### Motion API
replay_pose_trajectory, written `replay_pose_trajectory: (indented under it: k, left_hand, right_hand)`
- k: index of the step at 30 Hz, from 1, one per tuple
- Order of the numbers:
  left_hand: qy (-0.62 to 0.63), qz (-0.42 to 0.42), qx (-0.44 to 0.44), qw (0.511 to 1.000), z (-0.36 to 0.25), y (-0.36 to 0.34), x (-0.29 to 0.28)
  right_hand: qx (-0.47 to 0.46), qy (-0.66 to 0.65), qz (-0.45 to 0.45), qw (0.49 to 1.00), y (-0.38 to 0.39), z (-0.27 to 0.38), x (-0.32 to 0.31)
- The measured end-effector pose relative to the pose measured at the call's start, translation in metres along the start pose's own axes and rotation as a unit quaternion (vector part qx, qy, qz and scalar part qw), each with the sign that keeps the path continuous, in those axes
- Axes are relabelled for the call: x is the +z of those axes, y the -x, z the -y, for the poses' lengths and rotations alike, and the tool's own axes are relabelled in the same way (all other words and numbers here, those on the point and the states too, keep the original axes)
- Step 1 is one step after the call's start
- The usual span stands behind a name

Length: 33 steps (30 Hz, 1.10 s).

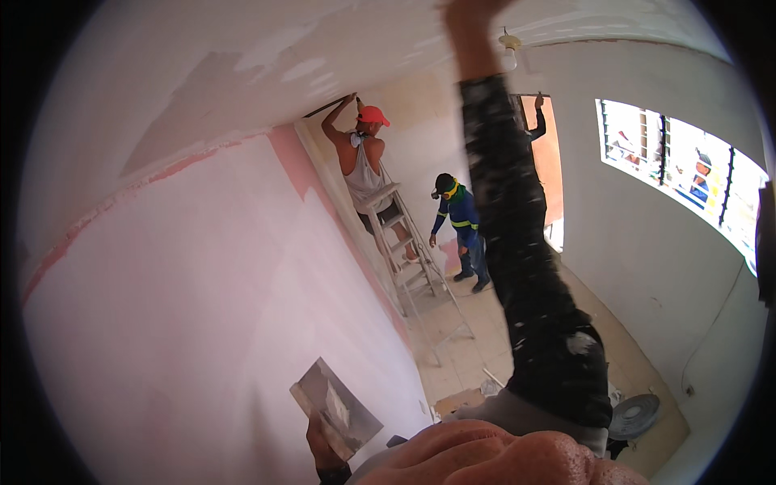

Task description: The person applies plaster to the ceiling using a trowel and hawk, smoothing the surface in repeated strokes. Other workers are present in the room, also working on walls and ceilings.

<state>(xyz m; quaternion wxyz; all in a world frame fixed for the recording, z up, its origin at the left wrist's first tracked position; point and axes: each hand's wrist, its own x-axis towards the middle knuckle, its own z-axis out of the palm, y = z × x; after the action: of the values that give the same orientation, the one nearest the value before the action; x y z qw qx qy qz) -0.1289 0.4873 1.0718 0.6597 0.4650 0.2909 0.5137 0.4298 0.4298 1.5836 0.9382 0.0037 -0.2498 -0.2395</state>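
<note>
My left hand (321, 432) grips a flat rectangular metal plate (331, 392), smeared with pale paste, low in the view beside the pink-and-white wall (178, 291). My right arm, in a dark sleeve spattered with white, stretches up across the right of centre. My right hand (473, 16) is raised to the top edge, near the patchy white ceiling (283, 48); its fingers are cut off by the frame, so what it holds is hidden.
A co-worker in a red cap (364, 162) stands on a stepladder (420, 287), arms up. Another in blue (457, 222) stands beside it; a third's raised arm (537, 113) shows behind my arm. There are a light bulb (509, 56), louvred window (671, 162) and coiled grey roll (634, 416).
</note>
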Motion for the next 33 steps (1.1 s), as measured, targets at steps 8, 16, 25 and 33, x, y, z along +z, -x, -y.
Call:
replay_pose_trajectory:
  k: [8, 16, 25, 33]
  left_hand:
    - [0.111, 0.052, -0.064, 0.990, 0.007, -0.017, 0.040]
    - [0.079, 0.025, -0.072, 0.994, 0.010, -0.019, 0.009]
    - [0.049, 0.020, -0.060, 0.997, 0.001, -0.036, -0.002]
    - [0.028, -0.059, -0.049, 0.997, -0.004, 0.019, 0.001]
  right_hand:
    - [-0.216, 0.056, 0.073, 0.972, 0.156, 0.011, 0.011]
    - [0.066, 0.087, -0.020, 0.994, -0.114, -0.069, -0.173]
    - [-0.029, 0.066, 0.015, 0.997, -0.095, -0.161, -0.066]
    - [-0.018, 0.084, 0.126, 0.988, -0.051, -0.185, -0.164]
